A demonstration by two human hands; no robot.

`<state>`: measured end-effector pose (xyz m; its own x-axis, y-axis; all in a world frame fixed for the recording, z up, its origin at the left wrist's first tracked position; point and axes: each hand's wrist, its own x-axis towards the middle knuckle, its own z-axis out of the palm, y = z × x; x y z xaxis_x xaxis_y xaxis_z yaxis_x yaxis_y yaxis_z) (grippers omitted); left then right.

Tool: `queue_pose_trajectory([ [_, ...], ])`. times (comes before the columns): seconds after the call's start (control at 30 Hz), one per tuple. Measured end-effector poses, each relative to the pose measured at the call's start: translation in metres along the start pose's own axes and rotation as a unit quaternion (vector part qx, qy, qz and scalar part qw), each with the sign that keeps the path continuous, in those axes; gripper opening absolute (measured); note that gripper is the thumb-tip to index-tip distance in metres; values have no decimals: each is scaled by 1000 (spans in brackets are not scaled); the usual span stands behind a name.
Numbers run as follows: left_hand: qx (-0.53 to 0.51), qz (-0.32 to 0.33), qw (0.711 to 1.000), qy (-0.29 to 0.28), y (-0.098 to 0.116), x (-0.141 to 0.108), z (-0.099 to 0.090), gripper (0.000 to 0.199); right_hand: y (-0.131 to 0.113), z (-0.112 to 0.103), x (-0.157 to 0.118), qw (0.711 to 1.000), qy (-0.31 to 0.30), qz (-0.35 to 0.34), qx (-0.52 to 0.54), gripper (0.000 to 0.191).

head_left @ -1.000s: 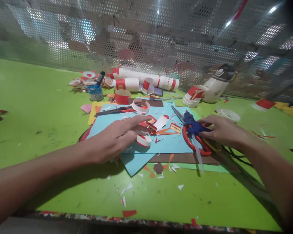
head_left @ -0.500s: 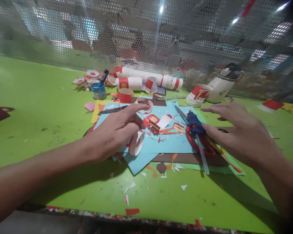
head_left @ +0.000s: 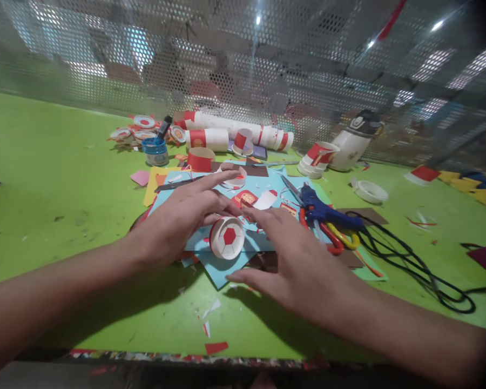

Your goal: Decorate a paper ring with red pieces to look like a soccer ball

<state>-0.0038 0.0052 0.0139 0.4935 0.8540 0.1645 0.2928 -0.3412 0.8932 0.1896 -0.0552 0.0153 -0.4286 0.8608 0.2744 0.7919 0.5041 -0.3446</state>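
My left hand point(head_left: 182, 219) is closed on a cut-down paper cup point(head_left: 228, 239), its white round base turned toward me with a red hexagon and thin lines on it. My right hand point(head_left: 297, 256) reaches in beside the cup from the right, open, thumb and fingers spread around a gap. Under both hands lie light blue paper sheets point(head_left: 221, 273) strewn with red and white scraps. Right of the cup, a blue glue gun point(head_left: 322, 208) lies across scissors with red handles point(head_left: 331, 240). A white paper ring point(head_left: 231, 177) rests beyond my left fingers.
At the back stand a blue paint jar point(head_left: 155, 151) with a brush, stacked paper cups point(head_left: 243, 127), a red-banded cup point(head_left: 316, 159) and a white flask point(head_left: 350, 146). A black cord point(head_left: 413, 259) loops at right. A perforated metal screen point(head_left: 243, 65) rises behind the table.
My right hand has moved left from beside the glue gun to the cup. The cup in my left hand has turned, so its hexagon base faces me. The view has shifted right.
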Motion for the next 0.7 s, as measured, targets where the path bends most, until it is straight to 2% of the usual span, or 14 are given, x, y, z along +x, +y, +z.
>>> queue_pose_trajectory([
  [0.07, -121, -39, 992, -6, 5, -1, 1, 53, -5, 8, 2, 1000, 20, -11, 10, 81],
  [0.13, -205, -55, 977, -2, 12, -3, 2, 54, -7, 12, 2, 998, 55, -30, 25, 79],
  [0.2, -247, -60, 967, 13, 18, -4, 2, 57, -9, 14, 3, 995, 82, -44, 37, 72],
  [0.33, -289, -87, 953, 21, 21, -4, 0, 63, -10, 11, 5, 994, 79, -57, 41, 62],
  [0.47, -252, -70, 965, 3, 13, 0, -7, 59, -8, 2, 6, 997, 40, -43, 58, 47],
  [0.57, -221, -48, 973, -51, 5, 3, -15, 58, -5, -7, 6, 997, 10, -54, 57, 47],
  [0.7, -219, -39, 954, -203, 1, 2, -22, 55, -1, -17, 7, 994, -34, -62, 78, 46],
])
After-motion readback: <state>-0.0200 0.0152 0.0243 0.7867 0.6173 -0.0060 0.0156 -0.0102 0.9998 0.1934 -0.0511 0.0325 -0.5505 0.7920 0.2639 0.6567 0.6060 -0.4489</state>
